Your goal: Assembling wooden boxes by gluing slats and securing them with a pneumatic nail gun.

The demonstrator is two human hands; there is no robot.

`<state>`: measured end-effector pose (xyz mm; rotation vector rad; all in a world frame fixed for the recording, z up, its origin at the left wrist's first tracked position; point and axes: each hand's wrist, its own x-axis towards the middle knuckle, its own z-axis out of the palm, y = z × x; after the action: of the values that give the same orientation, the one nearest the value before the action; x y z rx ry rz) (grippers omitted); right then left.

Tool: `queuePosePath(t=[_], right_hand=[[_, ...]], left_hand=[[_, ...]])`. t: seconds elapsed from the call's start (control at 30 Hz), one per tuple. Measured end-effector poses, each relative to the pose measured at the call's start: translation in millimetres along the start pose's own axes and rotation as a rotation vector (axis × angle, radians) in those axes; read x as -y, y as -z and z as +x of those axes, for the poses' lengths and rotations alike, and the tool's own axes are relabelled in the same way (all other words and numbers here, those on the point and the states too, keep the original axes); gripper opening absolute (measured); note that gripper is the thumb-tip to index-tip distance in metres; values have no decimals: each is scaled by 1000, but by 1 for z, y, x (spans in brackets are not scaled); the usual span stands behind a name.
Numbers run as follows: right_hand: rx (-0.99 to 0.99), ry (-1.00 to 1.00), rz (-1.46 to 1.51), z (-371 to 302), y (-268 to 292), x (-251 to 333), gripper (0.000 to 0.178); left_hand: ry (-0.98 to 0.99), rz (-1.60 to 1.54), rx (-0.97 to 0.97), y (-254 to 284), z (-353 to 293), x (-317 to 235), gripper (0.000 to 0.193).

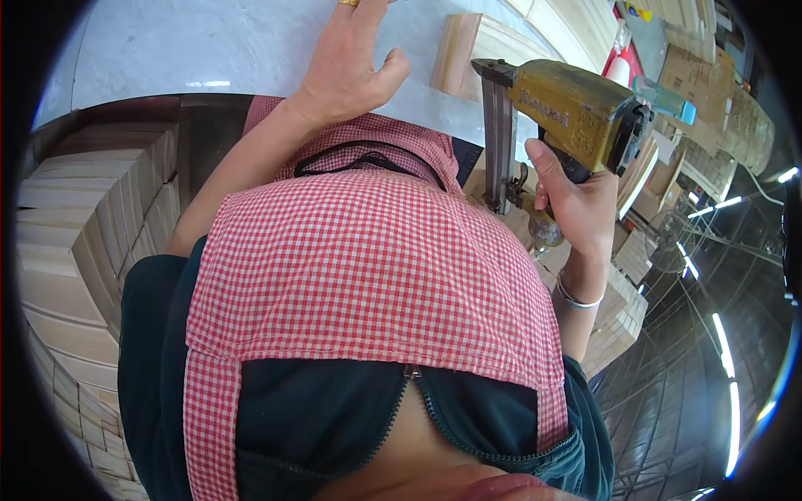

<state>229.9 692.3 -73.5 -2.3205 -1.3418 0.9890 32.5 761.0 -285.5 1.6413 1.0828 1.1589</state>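
My right hand (583,204) is wrapped round the black grip of a worn yellow nail gun (568,104), its thumb up along the handle. The gun is lifted at the right edge of the pale worktable (209,50), with its long grey magazine running down toward my apron. At the top of the view my left hand (347,79) is over the table, thumb apart and holding nothing that I can see; its fingertips are cut off by the picture's edge. Between the two hands lies a light wooden block or frame (476,54) on the table, close to the gun's nose.
Pale wooden boards (572,29) lie at the back right, near a red and white item (620,67). Tall stacks of wood pieces (75,242) stand at my left. Cardboard boxes (697,83) and more stacked wood (618,321) are on the right.
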Motion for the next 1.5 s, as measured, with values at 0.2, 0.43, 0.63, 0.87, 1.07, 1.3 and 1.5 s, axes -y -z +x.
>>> queuePosePath(t=[0.2,0.43,0.63,0.87,1.07,1.3,1.5], right_hand=[[52,-17,-66,9,10,9,21],[5,45,-14,24,16,15,21],[-3,66,-57,46,22,18,20],[33,41,-63,57,25,13,27],[81,56,-106,63,32,14,25],[-54,31,-22,60,60,-12,21],[-98,-30,-37,60,88,-52,20]], left_hand=[[-122,7,-55,0,4,1,60],[-114,-13,-77,-2,1,5,58],[-128,49,-85,-3,2,5,57],[-159,78,-85,0,2,4,55],[-165,99,-67,0,2,5,56],[-167,30,-104,-9,2,6,55],[-338,317,230,-53,47,-73,57]])
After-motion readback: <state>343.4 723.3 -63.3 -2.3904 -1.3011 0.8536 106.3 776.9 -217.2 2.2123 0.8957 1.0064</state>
